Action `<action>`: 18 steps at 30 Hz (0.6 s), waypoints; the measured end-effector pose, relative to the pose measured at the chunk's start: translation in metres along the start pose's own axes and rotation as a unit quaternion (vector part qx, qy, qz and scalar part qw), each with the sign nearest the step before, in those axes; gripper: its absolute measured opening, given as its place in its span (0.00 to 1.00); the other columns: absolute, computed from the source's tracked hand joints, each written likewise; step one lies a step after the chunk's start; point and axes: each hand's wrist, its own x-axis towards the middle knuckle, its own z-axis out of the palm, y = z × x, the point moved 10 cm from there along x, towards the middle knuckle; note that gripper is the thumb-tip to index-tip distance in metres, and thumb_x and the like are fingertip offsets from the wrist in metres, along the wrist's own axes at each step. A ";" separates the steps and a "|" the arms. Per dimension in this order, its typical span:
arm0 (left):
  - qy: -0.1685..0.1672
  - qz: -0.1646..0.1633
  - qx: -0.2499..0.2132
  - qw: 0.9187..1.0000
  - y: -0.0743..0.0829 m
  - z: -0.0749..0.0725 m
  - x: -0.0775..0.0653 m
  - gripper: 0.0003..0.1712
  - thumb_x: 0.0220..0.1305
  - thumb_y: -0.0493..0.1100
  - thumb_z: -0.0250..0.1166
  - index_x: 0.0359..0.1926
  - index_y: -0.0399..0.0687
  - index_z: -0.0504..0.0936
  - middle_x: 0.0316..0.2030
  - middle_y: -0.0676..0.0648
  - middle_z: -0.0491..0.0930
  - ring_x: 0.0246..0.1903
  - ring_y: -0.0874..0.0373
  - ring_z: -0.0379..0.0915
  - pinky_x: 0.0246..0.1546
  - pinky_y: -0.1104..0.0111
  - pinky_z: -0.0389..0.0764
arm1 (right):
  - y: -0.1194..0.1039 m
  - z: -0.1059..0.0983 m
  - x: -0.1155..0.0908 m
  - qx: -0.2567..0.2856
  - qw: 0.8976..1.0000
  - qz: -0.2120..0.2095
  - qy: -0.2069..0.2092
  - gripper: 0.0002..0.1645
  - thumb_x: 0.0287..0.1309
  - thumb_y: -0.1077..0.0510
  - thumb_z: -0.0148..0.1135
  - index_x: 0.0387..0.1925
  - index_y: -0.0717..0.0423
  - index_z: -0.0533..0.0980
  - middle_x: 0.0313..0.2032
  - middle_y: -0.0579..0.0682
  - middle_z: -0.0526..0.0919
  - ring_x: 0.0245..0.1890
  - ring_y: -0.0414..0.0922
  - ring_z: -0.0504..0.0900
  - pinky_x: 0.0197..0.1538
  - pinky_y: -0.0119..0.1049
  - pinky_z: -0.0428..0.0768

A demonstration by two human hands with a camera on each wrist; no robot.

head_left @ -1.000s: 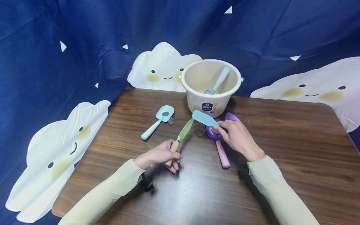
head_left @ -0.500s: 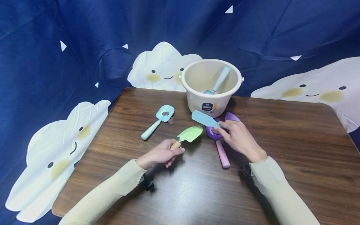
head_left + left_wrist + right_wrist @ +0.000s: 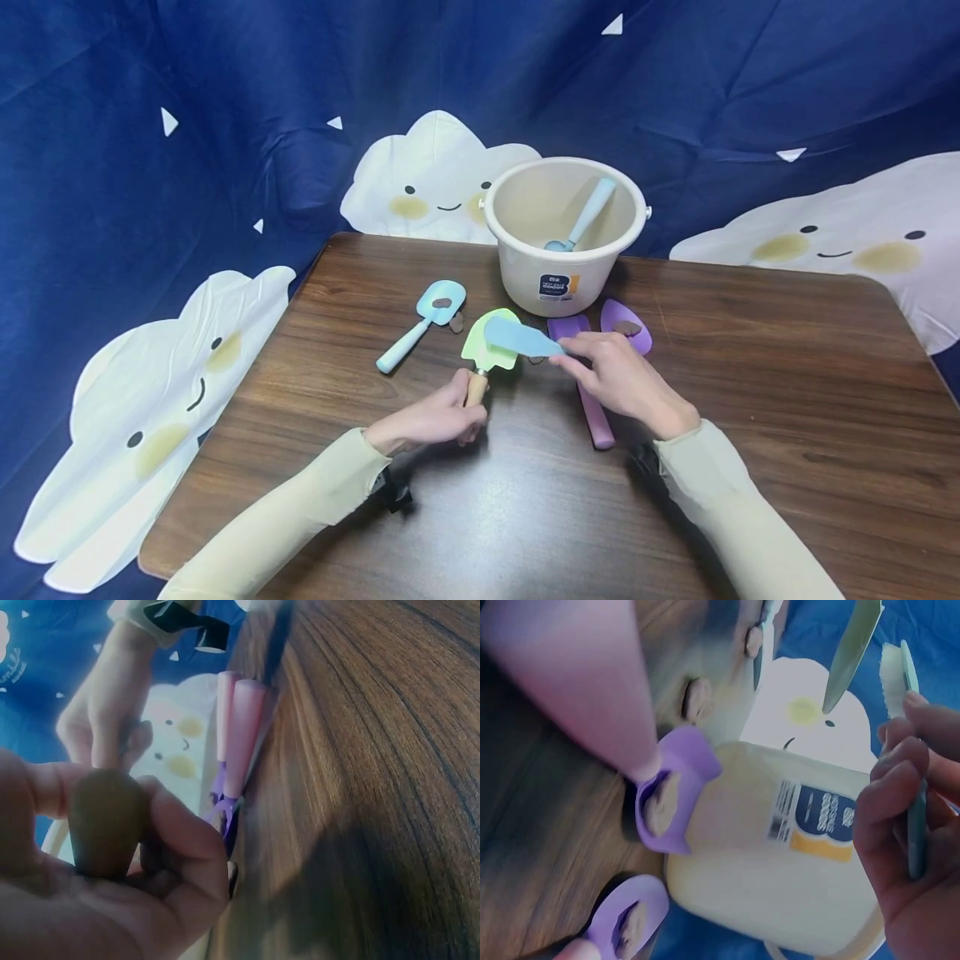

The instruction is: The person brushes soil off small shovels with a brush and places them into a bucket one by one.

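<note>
My left hand (image 3: 433,414) grips the wooden handle of a trowel with a green blade (image 3: 474,342). In the left wrist view the handle's butt end (image 3: 109,821) shows between my thumb and curled fingers. My right hand (image 3: 626,379) pinches a light-blue brush (image 3: 517,336); its pale bristles (image 3: 892,679) show in the right wrist view. Seen from the head, the brush overlaps the green blade, while the right wrist view shows a gap between them. Under my right hand lies a purple trowel with a pink handle (image 3: 596,421), partly hidden.
A cream bucket (image 3: 517,279) at the back holds a light-blue tool (image 3: 592,212). Left of it lies a light-blue scoop (image 3: 405,346) bearing a brown lump (image 3: 442,302). Another purple trowel (image 3: 615,312) lies right. Loose brown lumps (image 3: 697,700) dot the wooden table (image 3: 787,375).
The green trowel has turned from edge-on to broad side up, its tip now pointing away toward the bucket. My right hand has brought the brush left and slightly nearer, over the blade.
</note>
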 end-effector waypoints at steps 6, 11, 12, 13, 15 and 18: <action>-0.016 0.003 -0.023 1.000 0.003 0.006 -0.001 0.17 0.61 0.34 0.52 0.47 0.41 0.54 0.29 0.47 0.70 0.25 0.58 0.69 0.27 0.72 0.72 | -0.017 0.009 0.004 0.021 0.999 -0.016 -0.029 0.14 0.60 0.55 0.65 0.43 0.58 0.83 0.33 0.48 0.85 0.30 0.40 0.78 0.38 0.37 0.81; -0.034 0.016 -0.056 0.998 0.003 0.011 0.001 0.20 0.62 0.30 0.54 0.50 0.39 0.54 0.36 0.46 0.71 0.34 0.56 0.71 0.33 0.71 0.76 | -0.025 0.013 0.005 0.015 0.999 -0.026 -0.045 0.13 0.60 0.54 0.65 0.43 0.56 0.83 0.29 0.43 0.82 0.29 0.38 0.76 0.36 0.34 0.79; -0.036 0.021 -0.053 0.998 0.003 0.011 0.001 0.20 0.63 0.30 0.54 0.50 0.39 0.55 0.36 0.46 0.72 0.34 0.56 0.71 0.33 0.71 0.77 | -0.025 0.014 0.006 0.014 0.998 -0.026 -0.048 0.13 0.60 0.54 0.65 0.43 0.56 0.83 0.28 0.42 0.81 0.28 0.38 0.75 0.36 0.34 0.78; -0.038 0.024 -0.048 0.998 0.002 0.011 0.001 0.20 0.63 0.30 0.55 0.50 0.37 0.55 0.36 0.46 0.73 0.34 0.56 0.72 0.33 0.71 0.77 | -0.026 0.014 0.005 0.013 0.998 -0.026 -0.050 0.14 0.60 0.53 0.65 0.44 0.56 0.83 0.28 0.43 0.81 0.29 0.38 0.76 0.36 0.34 0.78; -0.040 0.030 -0.042 0.998 0.001 0.011 0.002 0.20 0.63 0.30 0.55 0.52 0.33 0.57 0.35 0.46 0.73 0.33 0.57 0.72 0.33 0.71 0.76 | -0.027 0.016 0.006 0.014 0.998 -0.024 -0.055 0.14 0.60 0.53 0.64 0.44 0.57 0.83 0.30 0.44 0.83 0.30 0.39 0.78 0.38 0.36 0.79; -0.044 0.042 -0.028 0.998 0.001 0.011 0.003 0.23 0.63 0.30 0.56 0.55 0.27 0.58 0.34 0.47 0.75 0.33 0.58 0.72 0.32 0.72 0.77 | -0.027 0.019 0.006 0.016 0.997 -0.016 -0.068 0.16 0.61 0.52 0.64 0.46 0.57 0.83 0.34 0.45 0.85 0.34 0.41 0.80 0.41 0.38 0.81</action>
